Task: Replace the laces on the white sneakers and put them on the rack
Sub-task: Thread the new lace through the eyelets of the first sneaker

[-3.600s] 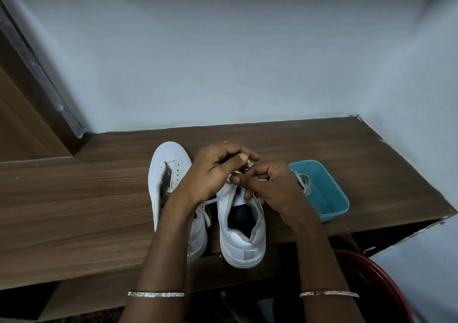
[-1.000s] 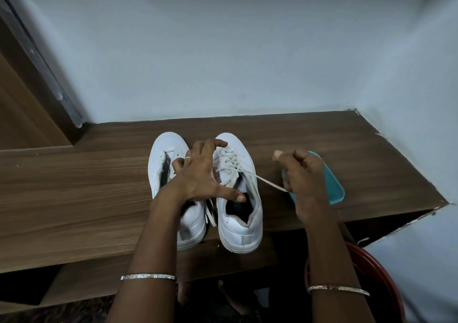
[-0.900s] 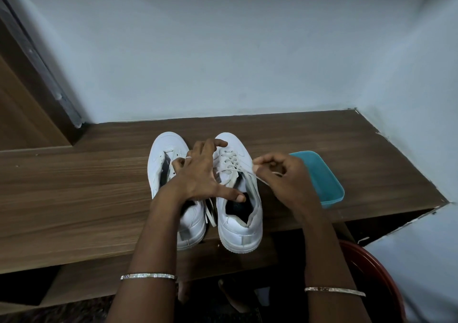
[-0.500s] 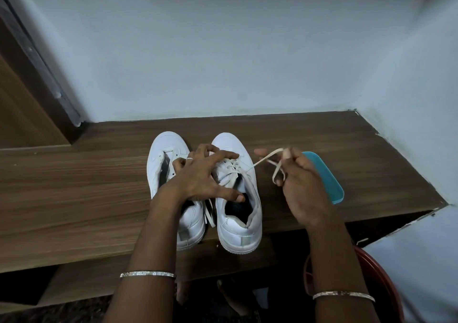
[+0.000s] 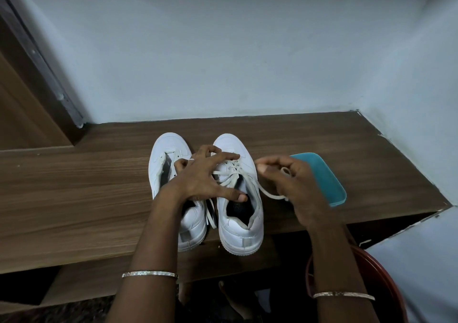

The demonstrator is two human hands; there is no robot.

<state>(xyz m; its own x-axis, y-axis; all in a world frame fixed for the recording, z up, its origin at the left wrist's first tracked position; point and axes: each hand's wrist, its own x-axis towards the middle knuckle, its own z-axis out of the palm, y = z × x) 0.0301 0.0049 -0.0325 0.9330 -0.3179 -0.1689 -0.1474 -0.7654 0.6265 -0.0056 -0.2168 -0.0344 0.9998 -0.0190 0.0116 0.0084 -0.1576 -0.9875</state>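
**A:** Where are the sneakers?

**B:** Side by side on the wooden shelf (image 5: 74,186), toes toward the wall and heels at the front edge. The left-side sneaker (image 5: 168,154) has bare eyelets that I can see. The right-side sneaker (image 5: 244,231) has a white lace (image 5: 266,192) crossed through its upper rows.

**A:** And the hands?

**B:** The left hand (image 5: 203,181) lies flat over the laced part of the right-side sneaker. Its fingers are spread and fairly straight, and the thumb reaches across to the collar opening. It presses down and grips nothing.

**A:** The right?

**B:** The right hand (image 5: 292,186) is just beside that shoe, with its fingers curled in around the lace. One strand runs from the top eyelets out to the palm, and a small loop shows between the fingers. I can't tell exactly which fingertips pinch it.

**A:** Any slack elsewhere?

**B:** A loose end hangs in the gap between the two shoes, under the left wrist.

**A:** What else is around?

**B:** A teal tray (image 5: 322,174) sits on the shelf behind the right hand, partly hidden by it. Each wrist wears a thin bangle (image 5: 150,274). A dark red rounded rim (image 5: 386,285) shows low on the right, below the shelf.
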